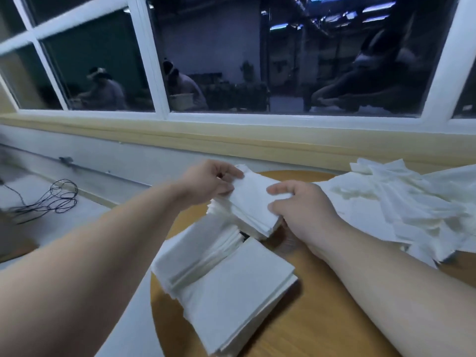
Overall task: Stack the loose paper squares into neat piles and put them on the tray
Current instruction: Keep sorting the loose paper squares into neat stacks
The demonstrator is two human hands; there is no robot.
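Right of a coiled black cable (pixel 59 199), the left hand (pixel 208 181) pinches the far corner of a small stack of paper squares (pixel 253 204) that the right hand (pixel 301 204) grips at its near edge, above neat piles (pixel 231 292) on the round wooden table (pixel 322 318), with a loose heap (pixel 412 202) farther right.

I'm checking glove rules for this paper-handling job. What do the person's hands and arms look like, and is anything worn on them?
No gloves: the left hand and right hand are bare. No ring, watch or bracelet shows on either. The left forearm and right forearm are uncovered as far as the frame's edge, with no sleeve in view.
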